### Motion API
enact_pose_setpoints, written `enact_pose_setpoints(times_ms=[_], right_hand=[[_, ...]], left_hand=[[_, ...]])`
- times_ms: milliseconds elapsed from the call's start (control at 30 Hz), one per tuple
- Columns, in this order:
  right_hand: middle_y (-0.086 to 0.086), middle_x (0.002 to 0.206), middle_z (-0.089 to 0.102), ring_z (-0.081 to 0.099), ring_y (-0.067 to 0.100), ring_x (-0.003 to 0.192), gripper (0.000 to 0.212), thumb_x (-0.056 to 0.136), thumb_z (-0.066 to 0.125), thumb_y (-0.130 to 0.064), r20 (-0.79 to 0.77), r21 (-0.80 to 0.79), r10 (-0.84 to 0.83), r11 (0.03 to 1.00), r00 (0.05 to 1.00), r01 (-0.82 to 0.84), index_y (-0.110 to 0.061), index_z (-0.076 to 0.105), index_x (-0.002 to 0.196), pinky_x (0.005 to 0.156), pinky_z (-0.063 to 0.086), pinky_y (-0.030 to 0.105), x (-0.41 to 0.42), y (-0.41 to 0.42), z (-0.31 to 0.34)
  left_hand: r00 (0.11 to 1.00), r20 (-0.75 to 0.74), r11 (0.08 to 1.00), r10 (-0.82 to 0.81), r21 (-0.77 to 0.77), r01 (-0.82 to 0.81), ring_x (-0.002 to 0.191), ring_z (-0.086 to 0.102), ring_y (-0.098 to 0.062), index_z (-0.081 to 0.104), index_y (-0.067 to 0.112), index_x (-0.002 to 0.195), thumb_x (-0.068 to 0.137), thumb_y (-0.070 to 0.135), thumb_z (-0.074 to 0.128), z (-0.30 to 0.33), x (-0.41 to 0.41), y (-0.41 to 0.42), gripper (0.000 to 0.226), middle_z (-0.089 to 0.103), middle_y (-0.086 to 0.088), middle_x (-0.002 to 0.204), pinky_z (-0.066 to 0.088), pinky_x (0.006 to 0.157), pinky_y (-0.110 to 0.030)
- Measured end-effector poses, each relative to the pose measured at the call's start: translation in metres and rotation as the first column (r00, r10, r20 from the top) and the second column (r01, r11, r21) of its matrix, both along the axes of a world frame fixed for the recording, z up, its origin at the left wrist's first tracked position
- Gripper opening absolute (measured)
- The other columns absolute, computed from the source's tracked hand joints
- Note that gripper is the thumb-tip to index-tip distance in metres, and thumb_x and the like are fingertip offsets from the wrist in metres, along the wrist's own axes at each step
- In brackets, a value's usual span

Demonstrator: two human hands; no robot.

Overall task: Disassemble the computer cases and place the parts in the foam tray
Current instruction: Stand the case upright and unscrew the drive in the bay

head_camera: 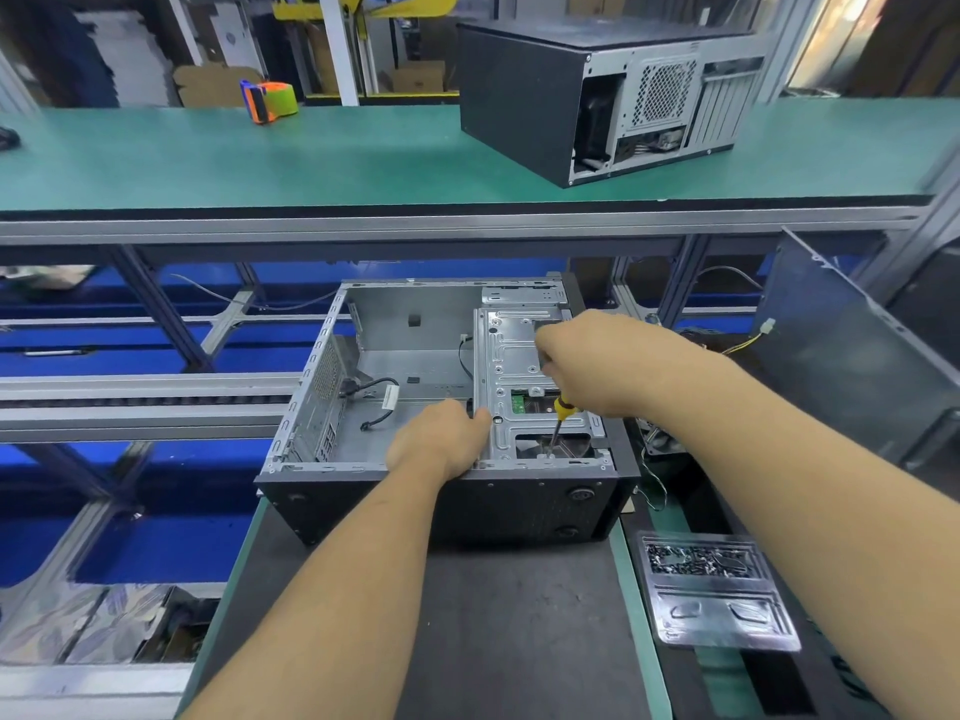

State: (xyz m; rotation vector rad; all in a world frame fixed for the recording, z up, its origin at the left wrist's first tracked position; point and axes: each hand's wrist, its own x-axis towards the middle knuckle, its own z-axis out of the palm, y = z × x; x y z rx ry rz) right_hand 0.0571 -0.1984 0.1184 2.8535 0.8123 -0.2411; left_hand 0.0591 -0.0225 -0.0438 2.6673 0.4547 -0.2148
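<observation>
1. Open grey steel computer case point(415, 366) lies on its side on the dark desk point(509, 615), interior exposed.
2. Left hand point(441, 439) grips the case's rim, steadying it.
3. Right hand point(597, 361) is curled around a yellow-handled screwdriver point(560, 423), tip down in the silver drive bracket point(524, 366), probably at a screw.

A tape dispenser point(269, 101), orange with a green roll, stands on the green upper shelf point(311, 158) toward its left end. Behind the shelf, cardboard boxes point(415, 77) and white posts point(340, 44) show, blurred. Below the shelf, grey aluminium rails point(145, 402) run leftward from the bench point(509, 641) over blue bins point(156, 543). Past the bench's right edge a yellow and black wire with a white plug point(768, 325) hangs beside a grey metal panel point(852, 350) leaning upright.
</observation>
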Motion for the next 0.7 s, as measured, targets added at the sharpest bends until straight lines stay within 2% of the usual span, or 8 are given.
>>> enact_pose_setpoints(times_ms=[167, 267, 300, 367, 433, 533, 633, 700], right_hand=[[-0.008, 0.092, 0.041, 0.051, 0.021, 0.091, 0.027, 0.092, 0.055, -0.006, -0.157, 0.153, 0.115, 0.984, 0.981, -0.091, -0.028, 0.050, 0.106, 0.078, 0.047, 0.037, -0.004, -0.003, 0.010], [-0.004, 0.101, 0.047, 0.055, 0.022, 0.093, 0.033, 0.089, 0.054, -0.002, -0.269, 0.201, 0.142, 0.976, 0.953, -0.088, -0.030, 0.053, 0.105, 0.084, 0.050, 0.042, -0.008, -0.004, 0.014], [-0.002, 0.106, 0.046, 0.057, 0.022, 0.093, 0.030, 0.090, 0.057, -0.007, -0.297, 0.217, 0.135, 0.974, 0.945, -0.071, -0.032, 0.052, 0.107, 0.084, 0.050, 0.042, -0.008, -0.005, 0.014], [-0.004, 0.109, 0.043, 0.058, 0.021, 0.091, 0.022, 0.094, 0.062, -0.035, -0.284, 0.209, 0.075, 0.978, 0.956, -0.015, -0.032, 0.049, 0.111, 0.081, 0.048, 0.038, -0.005, -0.007, 0.012], [-0.001, 0.099, 0.045, 0.054, 0.023, 0.087, 0.032, 0.100, 0.046, -0.054, -0.185, 0.108, -0.020, 0.993, 0.983, 0.041, -0.022, 0.049, 0.102, 0.077, 0.043, 0.037, 0.000, -0.007, 0.010], [0.003, 0.078, 0.046, 0.052, 0.027, 0.080, 0.042, 0.108, 0.031, -0.042, -0.028, -0.007, -0.044, 0.999, 0.999, 0.044, -0.018, 0.039, 0.074, 0.071, 0.044, 0.037, 0.005, -0.005, 0.006], [0.006, 0.082, 0.051, 0.053, 0.027, 0.077, 0.026, 0.106, 0.038, -0.027, -0.004, 0.017, 0.002, 1.000, 1.000, -0.002, -0.015, 0.047, 0.084, 0.067, 0.044, 0.035, 0.005, -0.005, 0.003], [0.003, 0.090, 0.055, 0.055, 0.026, 0.084, 0.012, 0.102, 0.044, -0.020, -0.040, 0.059, 0.053, 0.997, 0.998, -0.051, -0.017, 0.052, 0.093, 0.072, 0.048, 0.037, 0.004, -0.005, 0.002]], left_hand=[[1.000, 0.002, 1.000, 0.007, 0.014, -0.007, 0.073, 0.056, -0.021, 0.051, 0.018, 0.074, 0.098, 0.052, 0.031, -0.001, 0.001, -0.001, 0.046, 0.060, -0.003, 0.083, 0.039, 0.061, -0.034], [1.000, -0.002, 1.000, 0.010, 0.019, -0.010, 0.074, 0.056, -0.021, 0.051, 0.019, 0.075, 0.098, 0.053, 0.031, -0.002, 0.001, 0.000, 0.045, 0.060, -0.002, 0.083, 0.039, 0.061, -0.034], [1.000, -0.002, 1.000, 0.011, 0.018, -0.010, 0.074, 0.057, -0.021, 0.051, 0.019, 0.075, 0.097, 0.053, 0.031, -0.002, 0.001, 0.000, 0.045, 0.060, -0.002, 0.083, 0.038, 0.061, -0.033], [1.000, 0.002, 1.000, 0.011, 0.010, -0.011, 0.074, 0.057, -0.021, 0.052, 0.018, 0.075, 0.096, 0.052, 0.031, -0.003, 0.001, 0.001, 0.046, 0.062, -0.002, 0.083, 0.038, 0.060, -0.032], [1.000, 0.004, 1.000, 0.006, 0.002, -0.006, 0.072, 0.056, -0.019, 0.054, 0.017, 0.075, 0.097, 0.052, 0.031, -0.002, 0.001, 0.001, 0.047, 0.061, -0.002, 0.081, 0.036, 0.058, -0.031], [1.000, 0.002, 1.000, 0.005, -0.001, -0.005, 0.071, 0.054, -0.019, 0.052, 0.017, 0.074, 0.098, 0.052, 0.031, -0.001, 0.001, 0.001, 0.047, 0.060, -0.002, 0.082, 0.036, 0.059, -0.032], [1.000, 0.001, 1.000, 0.005, -0.004, -0.005, 0.070, 0.055, -0.020, 0.051, 0.016, 0.073, 0.098, 0.050, 0.032, -0.001, 0.000, 0.001, 0.047, 0.061, -0.003, 0.080, 0.037, 0.059, -0.031], [1.000, 0.003, 1.000, 0.002, -0.001, -0.002, 0.070, 0.056, -0.020, 0.052, 0.016, 0.074, 0.098, 0.050, 0.032, -0.001, 0.000, 0.001, 0.047, 0.061, -0.003, 0.079, 0.036, 0.058, -0.031]])
